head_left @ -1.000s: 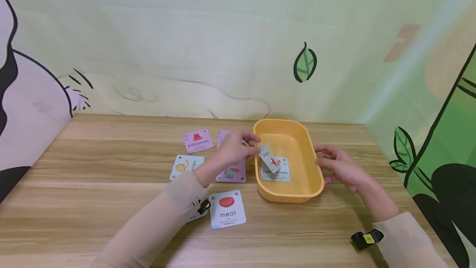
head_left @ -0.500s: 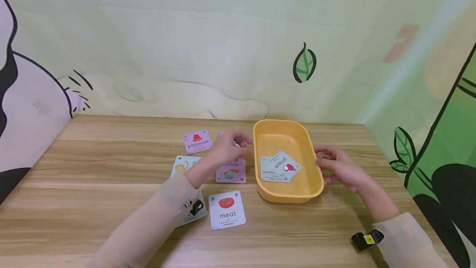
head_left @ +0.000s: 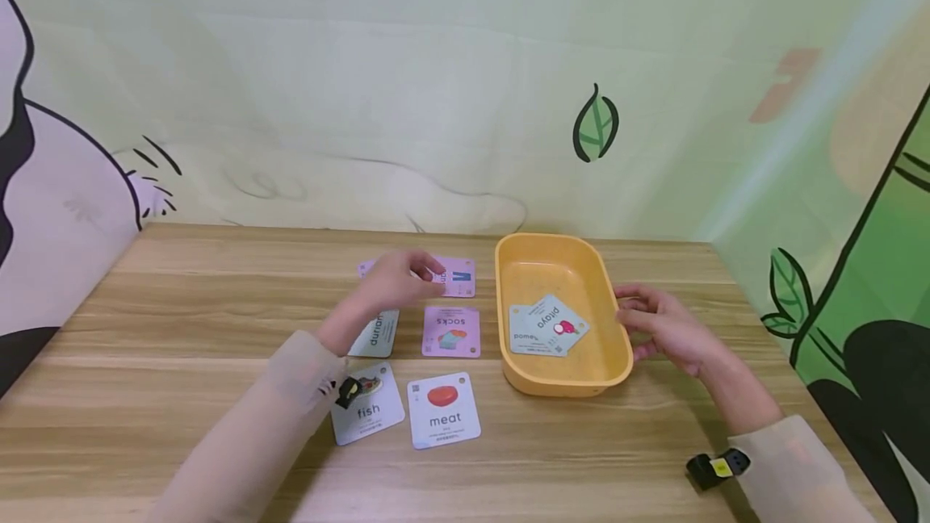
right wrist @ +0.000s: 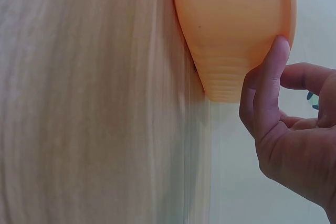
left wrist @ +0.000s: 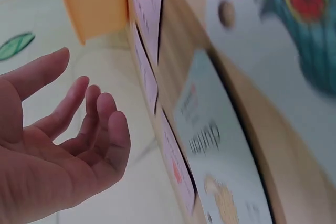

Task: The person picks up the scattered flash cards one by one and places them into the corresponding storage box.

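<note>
My left hand (head_left: 402, 279) hovers over the cards on the left with nothing in it, fingers loosely bent, as the left wrist view also shows. Beneath and around it lie the mostly covered pajamas card (head_left: 366, 267), the durian card (left wrist: 212, 135), a purple trousers card (head_left: 461, 276) and the socks card (head_left: 451, 332). My right hand (head_left: 664, 325) rests its fingertips against the right outer side of the yellow plastic basket (head_left: 617, 345). Inside the basket, a pitaya card (head_left: 558, 324) overlaps a pomegranate card (head_left: 529, 339).
Nearer the front of the wooden table (head_left: 567, 458) lie a fish card (head_left: 374, 414), partly behind the left wrist camera, and a meat card (head_left: 445, 412). A printed backdrop (head_left: 305, 103) rises behind the table's far edge.
The left hand let the pitaya card drop onto the pomegranate card in the basket, then moved left over the other cards. The right hand stays at the basket.
</note>
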Motion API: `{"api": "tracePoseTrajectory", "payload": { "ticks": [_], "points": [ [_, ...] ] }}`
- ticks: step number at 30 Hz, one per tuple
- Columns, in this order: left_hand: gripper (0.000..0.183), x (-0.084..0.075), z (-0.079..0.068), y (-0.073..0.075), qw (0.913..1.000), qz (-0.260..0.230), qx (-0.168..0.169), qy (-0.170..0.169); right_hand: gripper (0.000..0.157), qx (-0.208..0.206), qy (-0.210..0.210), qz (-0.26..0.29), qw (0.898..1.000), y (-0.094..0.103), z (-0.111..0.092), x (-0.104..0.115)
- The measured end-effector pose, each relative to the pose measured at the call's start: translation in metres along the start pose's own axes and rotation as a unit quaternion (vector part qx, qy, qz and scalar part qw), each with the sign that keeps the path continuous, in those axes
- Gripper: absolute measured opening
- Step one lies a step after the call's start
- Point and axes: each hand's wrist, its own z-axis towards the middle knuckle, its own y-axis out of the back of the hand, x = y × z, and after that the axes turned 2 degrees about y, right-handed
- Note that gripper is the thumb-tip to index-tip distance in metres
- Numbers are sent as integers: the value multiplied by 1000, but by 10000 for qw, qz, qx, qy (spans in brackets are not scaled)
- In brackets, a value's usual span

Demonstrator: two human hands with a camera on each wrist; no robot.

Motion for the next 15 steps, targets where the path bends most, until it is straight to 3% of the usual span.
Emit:
{"api": "tracePoseTrajectory", "payload": {
  "ticks": [8,15],
  "points": [
    [41,21,-1,24,9994,129,-80,323,60,-4,-4,-16,10000,0,0,0],
    [48,33,0,36,9965,237,-97,799,59,-9,23,-10,10000,0,1,-1]
  ]
}}
